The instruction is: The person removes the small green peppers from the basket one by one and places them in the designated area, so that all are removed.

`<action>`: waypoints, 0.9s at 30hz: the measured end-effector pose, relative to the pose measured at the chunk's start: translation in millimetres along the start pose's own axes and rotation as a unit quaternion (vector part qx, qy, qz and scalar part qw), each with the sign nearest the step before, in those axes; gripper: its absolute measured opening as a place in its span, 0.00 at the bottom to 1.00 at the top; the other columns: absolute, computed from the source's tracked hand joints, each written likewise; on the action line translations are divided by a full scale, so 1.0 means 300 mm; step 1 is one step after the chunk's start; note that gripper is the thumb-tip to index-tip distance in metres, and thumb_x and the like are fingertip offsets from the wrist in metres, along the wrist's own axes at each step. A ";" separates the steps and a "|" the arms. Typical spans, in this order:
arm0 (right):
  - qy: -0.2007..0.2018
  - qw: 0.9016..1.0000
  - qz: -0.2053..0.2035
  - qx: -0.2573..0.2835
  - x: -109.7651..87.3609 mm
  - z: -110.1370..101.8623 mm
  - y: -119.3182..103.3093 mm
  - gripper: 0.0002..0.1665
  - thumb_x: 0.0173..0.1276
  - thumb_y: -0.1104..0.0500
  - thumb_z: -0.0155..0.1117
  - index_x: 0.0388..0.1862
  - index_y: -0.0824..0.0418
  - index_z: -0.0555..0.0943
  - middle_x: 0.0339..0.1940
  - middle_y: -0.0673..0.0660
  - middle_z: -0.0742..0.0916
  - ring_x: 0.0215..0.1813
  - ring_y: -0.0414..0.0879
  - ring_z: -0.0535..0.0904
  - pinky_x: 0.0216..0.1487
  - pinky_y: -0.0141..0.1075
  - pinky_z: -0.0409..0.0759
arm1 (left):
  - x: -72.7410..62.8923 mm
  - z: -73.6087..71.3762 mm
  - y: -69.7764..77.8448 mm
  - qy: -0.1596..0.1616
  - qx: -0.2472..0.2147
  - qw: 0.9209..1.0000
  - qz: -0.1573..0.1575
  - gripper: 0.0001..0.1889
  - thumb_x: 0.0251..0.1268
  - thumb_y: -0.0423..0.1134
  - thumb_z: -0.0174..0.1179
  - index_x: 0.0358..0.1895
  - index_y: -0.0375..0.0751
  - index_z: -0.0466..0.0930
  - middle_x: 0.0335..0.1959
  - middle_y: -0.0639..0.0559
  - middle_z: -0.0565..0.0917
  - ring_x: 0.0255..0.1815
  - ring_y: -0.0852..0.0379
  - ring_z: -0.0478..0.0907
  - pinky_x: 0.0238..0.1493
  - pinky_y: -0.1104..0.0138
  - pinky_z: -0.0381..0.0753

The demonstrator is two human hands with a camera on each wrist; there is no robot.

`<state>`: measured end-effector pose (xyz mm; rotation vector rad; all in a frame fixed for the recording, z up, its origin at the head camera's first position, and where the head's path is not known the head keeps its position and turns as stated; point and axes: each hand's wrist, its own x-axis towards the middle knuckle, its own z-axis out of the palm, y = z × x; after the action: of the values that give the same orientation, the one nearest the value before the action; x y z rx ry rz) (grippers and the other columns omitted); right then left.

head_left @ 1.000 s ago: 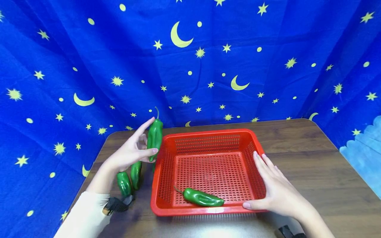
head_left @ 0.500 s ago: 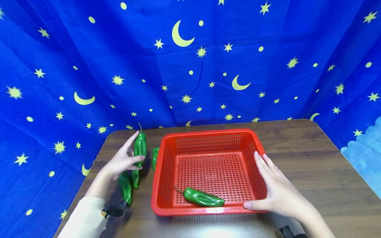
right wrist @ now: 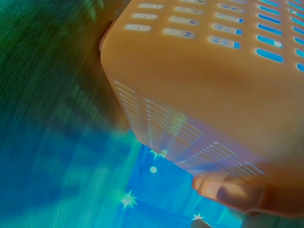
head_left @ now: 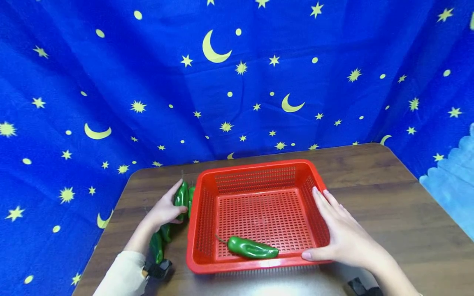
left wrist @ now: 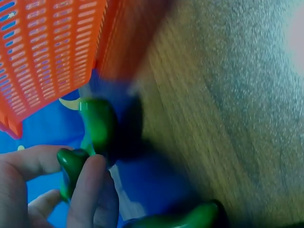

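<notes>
My left hand (head_left: pixel 164 211) pinches a long green pepper (head_left: pixel 181 195), stem up, between thumb and fingers, just left of the red basket (head_left: pixel 259 267). Between it and the basket's left wall stands another green pepper (head_left: pixel 191 199), partly hidden, also seen in the left wrist view as a blurred pepper (left wrist: pixel 100 124). Two more peppers lie below the left hand, the front one (head_left: pixel 157 248) and one behind (head_left: pixel 165 233). My right hand (head_left: pixel 342 232) rests on the basket's near right corner, straight fingers over the right rim and thumb on the front rim.
Inside the basket one green pepper (head_left: pixel 252 248) lies along the front wall. The brown wooden table (head_left: pixel 374 205) extends to the right of the basket. A blue curtain (head_left: pixel 259 82) with moons and stars rises behind the table's back edge.
My left hand has moved the pepper left, away from the basket's rim, then lower and slightly back toward it. The right hand stays on the basket. The head view has shifted slightly.
</notes>
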<state>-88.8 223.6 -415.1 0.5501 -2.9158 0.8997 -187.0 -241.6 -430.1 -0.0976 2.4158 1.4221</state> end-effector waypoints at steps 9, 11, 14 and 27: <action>0.001 1.000 -0.002 -0.003 -0.004 -0.008 -0.003 0.81 0.38 0.24 0.76 0.82 0.56 0.47 0.82 0.58 0.57 0.83 0.58 0.45 0.70 0.70 0.56 | -0.023 0.025 0.003 0.047 0.041 0.998 -0.013 0.52 0.57 0.24 0.59 0.81 0.60 0.42 0.67 0.21 0.62 0.45 0.43 0.81 0.34 0.55 0.88; 0.003 1.000 -0.001 -0.003 -0.005 -0.009 -0.001 0.81 0.38 0.24 0.76 0.82 0.56 0.47 0.82 0.58 0.57 0.83 0.58 0.45 0.70 0.70 0.56 | -0.026 0.025 0.016 0.054 0.074 0.996 -0.017 0.51 0.56 0.24 0.59 0.81 0.60 0.46 0.69 0.20 0.61 0.41 0.45 0.82 0.33 0.56 0.88; 0.002 1.000 -0.001 -0.006 -0.003 -0.012 0.001 0.82 0.37 0.23 0.76 0.82 0.56 0.47 0.82 0.58 0.57 0.83 0.58 0.45 0.70 0.70 0.56 | -0.023 0.025 0.034 0.053 0.111 0.992 -0.024 0.50 0.54 0.23 0.59 0.80 0.57 0.48 0.73 0.22 0.56 0.34 0.49 0.83 0.31 0.58 0.88; 0.004 1.000 -0.003 -0.006 -0.004 -0.007 0.002 0.81 0.37 0.23 0.76 0.82 0.56 0.48 0.82 0.57 0.57 0.83 0.58 0.46 0.69 0.69 0.58 | -0.007 0.070 0.051 0.013 0.250 0.968 -0.014 0.49 0.51 0.26 0.59 0.80 0.45 0.50 0.38 0.29 0.82 0.13 0.55 0.76 0.20 0.63 0.81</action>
<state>-87.9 225.6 -413.9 0.5518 -2.9089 0.8819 -183.2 -216.1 -425.9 -0.0272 2.7009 0.7642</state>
